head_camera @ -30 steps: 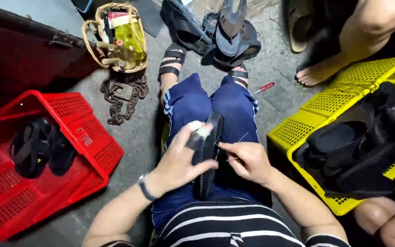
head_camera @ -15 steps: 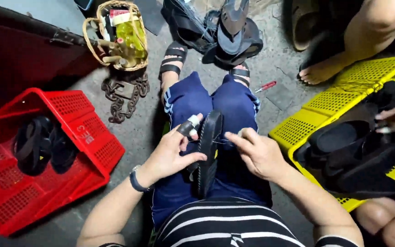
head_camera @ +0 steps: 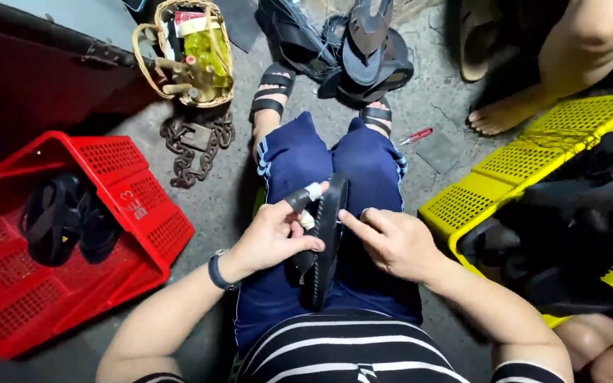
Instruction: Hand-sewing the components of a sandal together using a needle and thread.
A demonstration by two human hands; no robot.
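A black sandal [head_camera: 326,245] stands on edge on my lap, between my blue-trousered knees. My left hand [head_camera: 272,234] grips its left side, thumb across the sole; its taped forefinger points up beside the sandal's toe. My right hand [head_camera: 391,241] rests against the sandal's right side, forefinger touching the edge, holding nothing that I can see.
A red crate [head_camera: 143,206] with black sandals sits at left. A yellow crate [head_camera: 462,206] of black sandals is at right, another person's bare foot [head_camera: 498,117] behind it. Ahead lie a wicker basket [head_camera: 150,67] with bottles, a chain [head_camera: 193,142], piled sandals [head_camera: 363,50], a small red tool [head_camera: 417,135].
My right hand has shifted from pinching near the sandal's middle to lying flat against its side. The left hand has re-gripped, its taped finger raised. The other person's hand has left the yellow crate.
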